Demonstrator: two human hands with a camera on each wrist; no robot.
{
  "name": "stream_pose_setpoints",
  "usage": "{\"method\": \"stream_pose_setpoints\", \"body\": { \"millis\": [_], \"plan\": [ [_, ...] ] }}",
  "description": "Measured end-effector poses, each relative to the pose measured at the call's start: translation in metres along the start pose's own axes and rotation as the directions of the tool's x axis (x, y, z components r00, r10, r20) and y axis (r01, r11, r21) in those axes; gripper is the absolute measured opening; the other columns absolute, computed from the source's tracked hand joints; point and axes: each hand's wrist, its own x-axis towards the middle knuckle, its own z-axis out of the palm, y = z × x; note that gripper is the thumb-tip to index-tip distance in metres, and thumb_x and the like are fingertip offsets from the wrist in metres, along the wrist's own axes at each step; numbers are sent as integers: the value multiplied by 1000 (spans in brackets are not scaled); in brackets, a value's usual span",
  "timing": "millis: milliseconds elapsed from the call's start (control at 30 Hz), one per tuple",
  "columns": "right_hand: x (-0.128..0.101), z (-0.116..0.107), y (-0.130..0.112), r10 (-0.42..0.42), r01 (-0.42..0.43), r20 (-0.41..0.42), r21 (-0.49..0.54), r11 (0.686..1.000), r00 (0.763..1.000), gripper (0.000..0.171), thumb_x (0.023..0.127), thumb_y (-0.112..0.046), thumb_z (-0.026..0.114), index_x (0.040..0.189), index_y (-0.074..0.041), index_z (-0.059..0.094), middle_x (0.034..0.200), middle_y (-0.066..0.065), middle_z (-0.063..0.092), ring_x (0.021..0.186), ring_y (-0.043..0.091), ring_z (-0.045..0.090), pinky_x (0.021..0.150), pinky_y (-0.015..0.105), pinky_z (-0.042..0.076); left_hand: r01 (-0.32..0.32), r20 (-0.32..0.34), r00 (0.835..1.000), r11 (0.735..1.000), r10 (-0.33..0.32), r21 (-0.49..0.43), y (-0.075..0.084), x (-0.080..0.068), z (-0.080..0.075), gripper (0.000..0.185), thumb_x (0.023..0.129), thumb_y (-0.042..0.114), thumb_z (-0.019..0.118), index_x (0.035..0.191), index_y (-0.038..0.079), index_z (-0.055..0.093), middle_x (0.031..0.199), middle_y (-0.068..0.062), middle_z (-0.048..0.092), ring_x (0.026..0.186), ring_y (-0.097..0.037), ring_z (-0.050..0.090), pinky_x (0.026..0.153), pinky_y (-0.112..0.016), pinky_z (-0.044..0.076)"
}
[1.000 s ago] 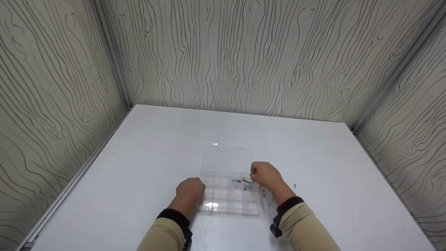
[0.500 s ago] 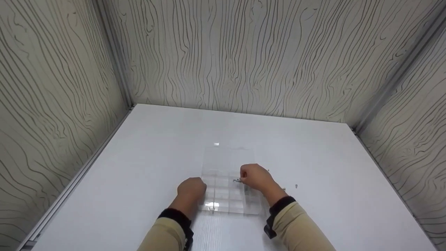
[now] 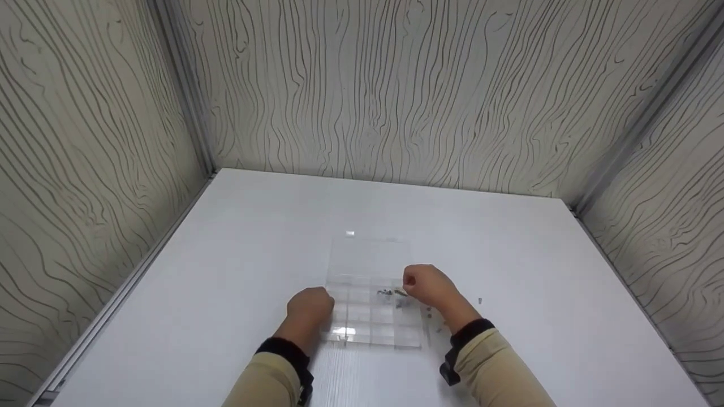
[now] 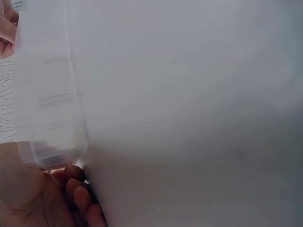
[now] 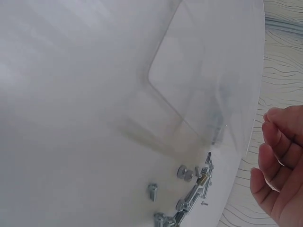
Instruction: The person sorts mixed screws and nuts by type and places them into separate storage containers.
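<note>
Clear plastic compartment box [image 3: 373, 316], lid open flat, lies mid-table [image 3: 226, 271]. Left hand [image 3: 309, 306] grips its left edge, fingers curled. Right hand [image 3: 428, 285] hovers over small metal screws [image 3: 393, 294] in the compartments, fingers loosely curled, holding nothing visible.

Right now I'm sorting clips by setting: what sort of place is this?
Probably a small enclosed work booth: a white table walled on three sides by wood-grain panels, with a clear compartment box and small metal screws between the hands.
</note>
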Motion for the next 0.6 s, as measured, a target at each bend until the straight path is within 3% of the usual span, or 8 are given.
{"method": "stream_pose_setpoints", "body": {
  "millis": [67, 233, 467, 600],
  "plan": [
    [-3, -1, 6, 34, -34, 4, 2, 999, 999, 14, 81, -12, 64, 70, -16, 57, 69, -4, 55, 65, 13, 49, 62, 31, 44, -4, 11, 1000, 1000, 3, 19, 0, 1, 1, 13, 81, 3, 57, 89, 6, 66, 87, -7, 62, 77, -19, 56, 63, -36, 52],
    [-8, -3, 20, 113, -113, 17, -8, 994, 993, 11, 83, -14, 63, 73, -16, 57, 72, -3, 56, 67, 14, 50, 63, 32, 45, 68, -17, 997, 987, -71, -147, 0, 3, 3, 19, 87, 11, 47, 85, 5, 65, 81, -7, 61, 72, -18, 55, 63, -36, 51],
    [-11, 0, 33, 147, -145, 16, -83, 986, 989, 8, 83, -16, 63, 77, -13, 60, 76, -1, 58, 67, 15, 51, 62, 34, 46, 39, -13, 999, 995, -40, -96, 1, -1, -1, 10, 82, 8, 54, 80, 5, 63, 81, -7, 61, 73, -20, 55, 62, -36, 51],
    [-12, 6, 36, 176, -169, 56, -99, 981, 983, 1, 82, -13, 64, 82, -13, 64, 80, -1, 60, 71, 16, 53, 65, 35, 48, 57, -20, 998, 988, -60, -142, 1, -1, -1, 15, 85, 14, 52, 82, 5, 64, 82, -8, 62, 74, -21, 57, 63, -37, 51]
  ]
}}
